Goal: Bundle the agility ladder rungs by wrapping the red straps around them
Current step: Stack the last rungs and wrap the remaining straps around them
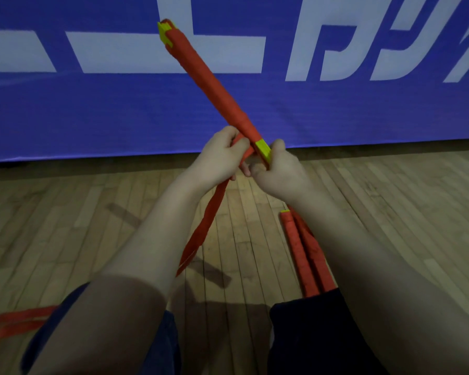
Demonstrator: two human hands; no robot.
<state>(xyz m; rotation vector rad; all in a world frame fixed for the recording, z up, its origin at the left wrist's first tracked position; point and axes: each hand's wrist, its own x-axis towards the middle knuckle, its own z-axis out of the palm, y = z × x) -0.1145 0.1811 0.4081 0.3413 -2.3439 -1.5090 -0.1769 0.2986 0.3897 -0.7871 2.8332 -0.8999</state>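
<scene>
Head cam: the rung bundle (214,96), mostly wrapped in red, was held up mid-frame, slanting toward 11 o'clock with yellow ends poking out. Left hand (222,155) had its fingers curled round the red strap (206,223) right at the bundle's near end, and the loose tail hung toward 7 o'clock. Right hand (279,169) gripped the yellow near end. Another wrapped bundle (303,255) lay on the wood floor (92,226) at 5 o'clock, spare strap (14,320) at 8 o'clock, blue banner (119,112) behind.
</scene>
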